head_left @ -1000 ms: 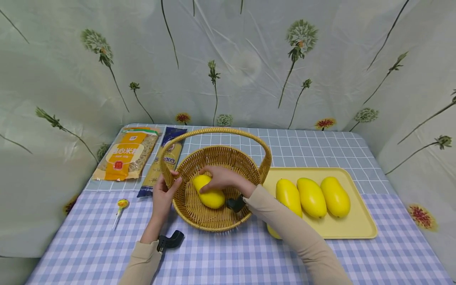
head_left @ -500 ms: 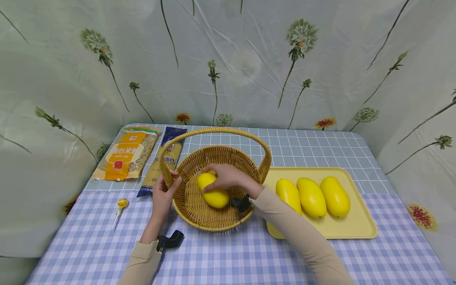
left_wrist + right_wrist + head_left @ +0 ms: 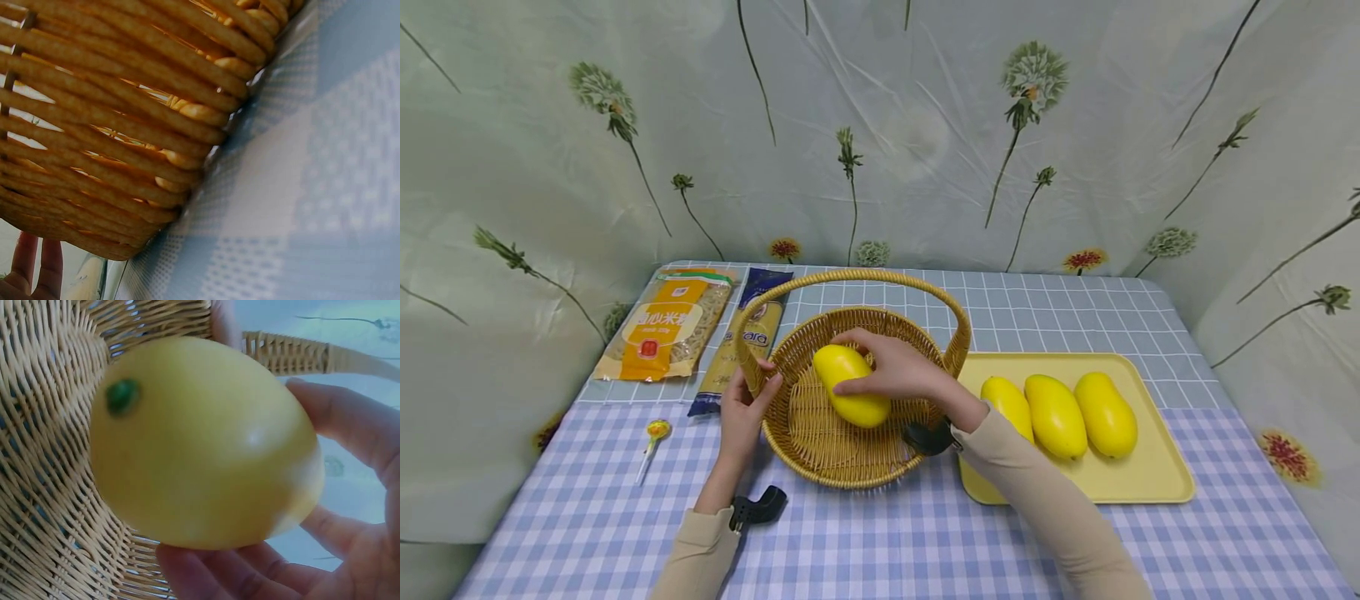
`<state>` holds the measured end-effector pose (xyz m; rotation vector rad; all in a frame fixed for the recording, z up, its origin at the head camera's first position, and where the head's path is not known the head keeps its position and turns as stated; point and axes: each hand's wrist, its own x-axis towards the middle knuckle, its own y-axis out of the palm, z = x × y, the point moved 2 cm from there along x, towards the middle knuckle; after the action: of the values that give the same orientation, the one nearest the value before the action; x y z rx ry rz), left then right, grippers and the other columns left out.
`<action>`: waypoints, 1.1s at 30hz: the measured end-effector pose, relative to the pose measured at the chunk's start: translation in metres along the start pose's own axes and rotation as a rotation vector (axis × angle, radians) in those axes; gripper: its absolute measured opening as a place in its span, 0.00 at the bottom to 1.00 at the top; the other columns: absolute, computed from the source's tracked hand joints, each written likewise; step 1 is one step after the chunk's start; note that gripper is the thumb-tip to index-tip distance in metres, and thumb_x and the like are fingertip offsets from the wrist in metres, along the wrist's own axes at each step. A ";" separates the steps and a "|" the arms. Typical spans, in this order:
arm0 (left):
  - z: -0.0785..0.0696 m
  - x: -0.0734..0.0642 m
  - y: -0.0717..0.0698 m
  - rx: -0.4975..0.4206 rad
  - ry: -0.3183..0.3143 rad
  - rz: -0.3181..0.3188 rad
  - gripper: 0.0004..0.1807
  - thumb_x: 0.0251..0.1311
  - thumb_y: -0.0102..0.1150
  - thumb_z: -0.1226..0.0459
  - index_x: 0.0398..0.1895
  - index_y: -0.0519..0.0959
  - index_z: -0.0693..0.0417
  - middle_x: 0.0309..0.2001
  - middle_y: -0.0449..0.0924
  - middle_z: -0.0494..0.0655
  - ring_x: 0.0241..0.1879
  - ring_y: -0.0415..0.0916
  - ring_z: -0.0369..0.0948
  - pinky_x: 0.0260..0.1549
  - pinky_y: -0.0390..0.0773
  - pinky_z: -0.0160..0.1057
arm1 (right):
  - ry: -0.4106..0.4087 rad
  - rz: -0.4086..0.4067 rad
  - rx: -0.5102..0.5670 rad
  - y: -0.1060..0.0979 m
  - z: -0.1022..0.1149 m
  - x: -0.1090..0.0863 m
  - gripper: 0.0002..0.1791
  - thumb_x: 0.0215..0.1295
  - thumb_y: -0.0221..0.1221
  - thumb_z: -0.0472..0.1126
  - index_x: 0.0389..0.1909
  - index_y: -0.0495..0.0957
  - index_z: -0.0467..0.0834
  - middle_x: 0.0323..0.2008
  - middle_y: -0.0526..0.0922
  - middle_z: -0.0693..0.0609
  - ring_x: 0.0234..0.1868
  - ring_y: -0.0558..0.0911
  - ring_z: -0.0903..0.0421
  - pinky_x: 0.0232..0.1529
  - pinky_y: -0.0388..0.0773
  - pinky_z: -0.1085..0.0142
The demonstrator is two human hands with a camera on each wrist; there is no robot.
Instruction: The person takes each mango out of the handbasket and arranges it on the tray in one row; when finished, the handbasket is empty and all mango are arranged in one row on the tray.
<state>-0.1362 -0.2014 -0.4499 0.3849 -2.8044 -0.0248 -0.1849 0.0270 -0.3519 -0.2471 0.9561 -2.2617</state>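
A yellow mango (image 3: 859,407) is gripped by my right hand (image 3: 895,368) inside the round wicker basket (image 3: 820,450). In the right wrist view the mango (image 3: 206,444) shows its small green stem end, with thumb and fingers on opposite sides of it and the woven wall behind. My left hand (image 3: 747,421) holds the basket at its left side, where the arched handle (image 3: 850,274) meets the rim. From the left wrist, the basket's outer weave (image 3: 119,125) fills much of the view, and two fingertips (image 3: 50,265) show below it.
Right of the basket lies a yellow tray (image 3: 1142,479) with three more mangoes (image 3: 1056,417) in a row, partly behind my right sleeve. At the left are a bag of pale dry food (image 3: 662,325), a pasta packet (image 3: 730,358) and a lollipop (image 3: 657,431) on the checked cloth.
My right hand has drawn the mango a little right and up from the basket's bottom, and the right forearm has shifted right. My left hand stays put on the basket.
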 end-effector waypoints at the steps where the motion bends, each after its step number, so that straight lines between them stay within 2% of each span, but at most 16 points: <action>1: 0.000 0.000 0.000 0.001 -0.001 -0.001 0.14 0.61 0.59 0.72 0.47 0.71 0.71 0.42 0.74 0.45 0.44 0.71 0.41 0.42 0.70 0.33 | -0.008 -0.009 0.014 -0.001 0.001 -0.002 0.35 0.54 0.67 0.55 0.62 0.68 0.54 0.48 0.77 0.53 0.39 0.76 0.56 0.37 0.74 0.62; 8: -0.001 0.000 0.001 -0.017 0.010 -0.002 0.13 0.61 0.58 0.74 0.46 0.71 0.72 0.41 0.75 0.44 0.44 0.71 0.41 0.42 0.69 0.33 | -0.093 -0.076 0.133 -0.004 0.003 -0.020 0.36 0.56 0.67 0.53 0.65 0.65 0.54 0.52 0.74 0.54 0.46 0.75 0.54 0.41 0.74 0.62; 12: 0.000 0.000 0.001 -0.030 0.012 -0.002 0.12 0.60 0.58 0.75 0.45 0.70 0.73 0.40 0.75 0.44 0.43 0.72 0.40 0.41 0.70 0.33 | -0.159 -0.122 0.184 -0.003 0.002 -0.030 0.35 0.57 0.66 0.50 0.65 0.64 0.55 0.54 0.72 0.55 0.44 0.75 0.52 0.41 0.76 0.60; 20: 0.000 0.001 0.001 -0.026 0.016 0.006 0.13 0.60 0.58 0.74 0.46 0.70 0.72 0.41 0.75 0.44 0.43 0.72 0.41 0.41 0.70 0.33 | -0.185 -0.222 0.244 -0.001 -0.001 -0.056 0.35 0.58 0.66 0.49 0.66 0.63 0.58 0.58 0.68 0.57 0.48 0.72 0.52 0.44 0.73 0.55; 25: -0.001 0.001 0.001 -0.028 0.011 0.002 0.13 0.60 0.58 0.74 0.46 0.70 0.72 0.41 0.75 0.44 0.42 0.72 0.40 0.40 0.70 0.33 | -0.223 -0.286 0.279 0.002 -0.006 -0.071 0.36 0.57 0.67 0.40 0.66 0.65 0.52 0.58 0.70 0.56 0.48 0.72 0.54 0.47 0.71 0.56; 29: -0.001 0.001 0.001 -0.028 0.007 -0.002 0.13 0.60 0.58 0.74 0.46 0.70 0.72 0.40 0.75 0.44 0.42 0.72 0.40 0.40 0.70 0.33 | -0.246 -0.350 0.316 0.003 -0.011 -0.083 0.37 0.53 0.68 0.31 0.64 0.66 0.43 0.56 0.72 0.50 0.46 0.73 0.50 0.44 0.72 0.57; 33: 0.000 0.001 0.001 -0.026 0.010 0.001 0.13 0.60 0.58 0.74 0.46 0.70 0.72 0.41 0.75 0.44 0.42 0.72 0.40 0.40 0.70 0.33 | -0.253 -0.402 0.354 0.000 -0.016 -0.097 0.38 0.50 0.68 0.28 0.63 0.65 0.43 0.53 0.74 0.50 0.43 0.74 0.51 0.42 0.72 0.59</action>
<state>-0.1370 -0.2008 -0.4493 0.3763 -2.7913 -0.0590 -0.1172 0.0985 -0.3556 -0.5938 0.3871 -2.6310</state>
